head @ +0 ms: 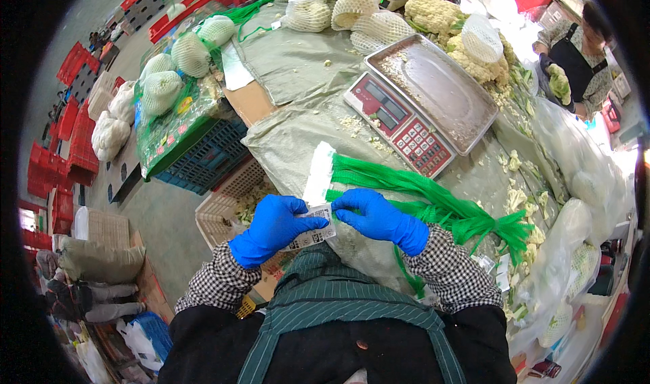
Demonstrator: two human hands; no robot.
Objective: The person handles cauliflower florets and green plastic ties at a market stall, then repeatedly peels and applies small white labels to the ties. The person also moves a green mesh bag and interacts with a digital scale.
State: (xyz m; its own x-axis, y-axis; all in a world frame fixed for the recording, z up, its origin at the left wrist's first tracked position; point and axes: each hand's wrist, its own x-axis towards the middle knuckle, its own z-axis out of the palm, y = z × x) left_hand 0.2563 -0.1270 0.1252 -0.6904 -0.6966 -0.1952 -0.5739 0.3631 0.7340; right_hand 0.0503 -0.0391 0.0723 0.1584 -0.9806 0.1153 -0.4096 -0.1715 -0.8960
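My left hand [277, 226], in a blue glove, grips a small sheet of printed labels [312, 232] between thumb and fingers. My right hand [373, 216], gloved alike, has its fingertips pinched at the sheet's right edge; whether a label is between them is hidden. Just beyond both hands, a bundle of green mesh bags [406, 178] lies on the cloth-covered table, with a stack of white header tags [321, 173] at its left end. Behind the bundle stands a digital weighing scale [401, 125] with a red keypad and a bare, crumb-strewn metal pan [431, 89].
Cauliflowers [436, 16] and white foam net sleeves [365, 8] lie at the back. Netted heads [190, 54] rest on a blue crate [203, 155] at left, above a pale crate [208, 221]. Plastic bags [569, 191] line the right. A co-worker [579, 64] holds a cauliflower.
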